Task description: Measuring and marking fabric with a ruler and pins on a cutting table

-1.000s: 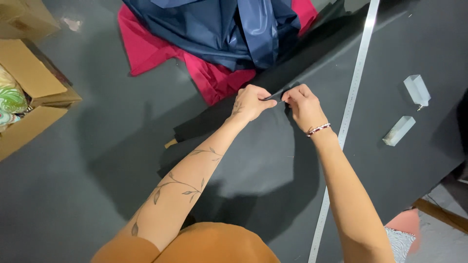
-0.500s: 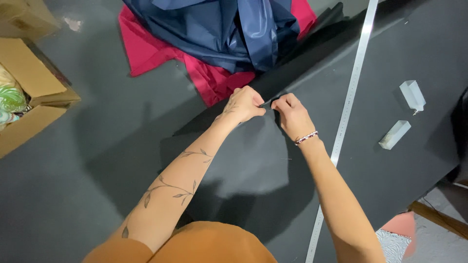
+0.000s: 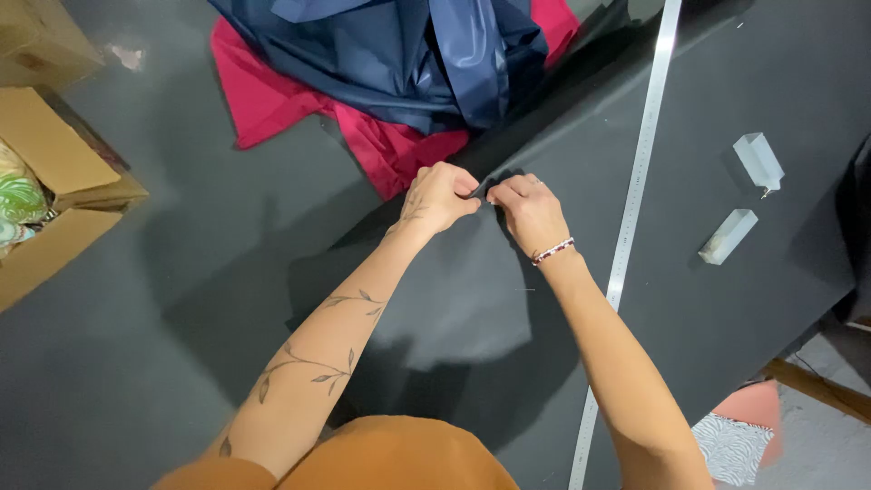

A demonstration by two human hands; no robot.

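Observation:
A large sheet of black fabric lies spread over a table, its edge running diagonally from upper right to lower left. My left hand and my right hand are close together at that edge, each pinching the black fabric between thumb and fingers. A beaded bracelet is on my right wrist. A long metal ruler lies on the fabric just right of my right hand.
Navy blue fabric is piled over red fabric on the grey floor beyond my hands. Two clear rectangular blocks rest on the black fabric at right. An open cardboard box stands at left.
Both hands have slid along the fabric edge toward the lower left, staying pinched on it and drawing closer together.

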